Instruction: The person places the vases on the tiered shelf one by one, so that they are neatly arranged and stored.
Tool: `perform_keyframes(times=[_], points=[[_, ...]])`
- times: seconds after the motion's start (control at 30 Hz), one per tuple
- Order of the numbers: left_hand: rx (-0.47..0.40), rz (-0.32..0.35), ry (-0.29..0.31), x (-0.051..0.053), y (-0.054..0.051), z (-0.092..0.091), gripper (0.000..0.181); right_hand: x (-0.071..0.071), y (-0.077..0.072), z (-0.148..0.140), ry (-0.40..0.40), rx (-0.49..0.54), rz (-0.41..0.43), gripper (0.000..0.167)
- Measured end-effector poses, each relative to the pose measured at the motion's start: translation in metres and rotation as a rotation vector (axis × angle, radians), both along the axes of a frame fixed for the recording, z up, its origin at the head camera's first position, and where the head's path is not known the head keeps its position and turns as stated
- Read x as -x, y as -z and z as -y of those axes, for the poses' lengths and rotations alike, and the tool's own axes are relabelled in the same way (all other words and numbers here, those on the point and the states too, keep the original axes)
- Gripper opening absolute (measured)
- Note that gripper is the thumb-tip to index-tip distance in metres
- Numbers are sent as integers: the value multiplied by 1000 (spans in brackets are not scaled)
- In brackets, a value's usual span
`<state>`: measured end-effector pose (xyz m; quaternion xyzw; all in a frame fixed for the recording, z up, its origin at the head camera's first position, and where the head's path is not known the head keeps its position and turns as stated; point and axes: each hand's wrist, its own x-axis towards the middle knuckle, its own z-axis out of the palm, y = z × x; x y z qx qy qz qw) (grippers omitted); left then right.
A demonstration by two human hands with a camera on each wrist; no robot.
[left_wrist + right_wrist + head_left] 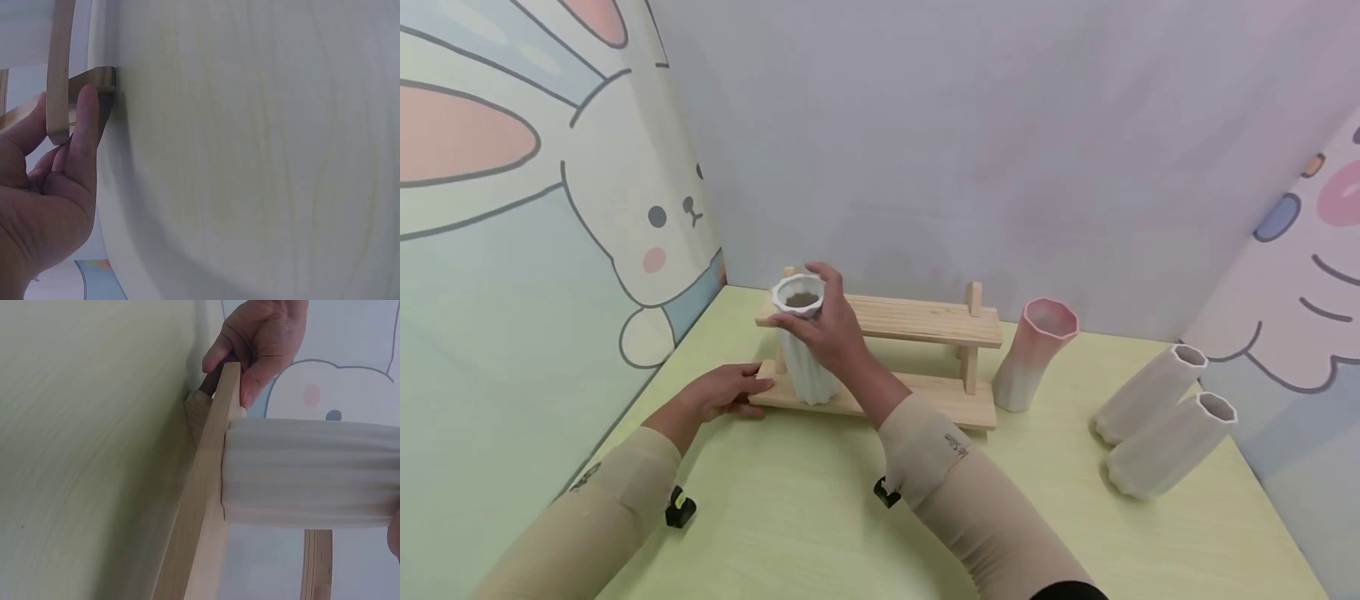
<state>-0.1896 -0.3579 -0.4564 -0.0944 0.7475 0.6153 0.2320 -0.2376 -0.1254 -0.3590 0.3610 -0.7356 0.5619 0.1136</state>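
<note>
A white ribbed vase (805, 362) stands upright near the left end of the lower shelf of a two-tier wooden rack (925, 396). The right hand (842, 333) grips it near the rim, thumb in front and fingers behind. At the rack's lower left corner the left hand (726, 393) pinches the board's end, thumb on top and fingers beneath. Seen from the left wrist, that hand (56, 181) holds the board (58, 75). The right wrist view shows the vase's base (300, 475) touching the board (206, 469), with the left hand (262, 344) beyond.
A pink-and-white vase (1033, 354) stands just right of the rack. Two white vases (1150, 392) (1172, 446) stand farther right, leaning in the picture. The upper shelf (917, 319) lies behind the right hand. Walls printed with cartoon rabbits (647, 167) border the pale green table (775, 517).
</note>
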Motion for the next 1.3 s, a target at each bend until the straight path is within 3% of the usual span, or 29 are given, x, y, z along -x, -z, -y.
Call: perform_keyframes(times=[0.23, 0.77, 0.97, 1.3], points=[[18, -9, -3, -1, 2, 1, 70, 0, 3, 7, 32, 6, -36, 101], [24, -8, 0, 0, 0, 0, 72, -3, 5, 11, 63, 54, 7, 104], [11, 1, -8, 1, 1, 0, 71, -1, 8, 10, 32, 87, 47, 106], [-14, -4, -5, 1, 1, 1, 72, -3, 2, -17, -10, 15, 24, 115]])
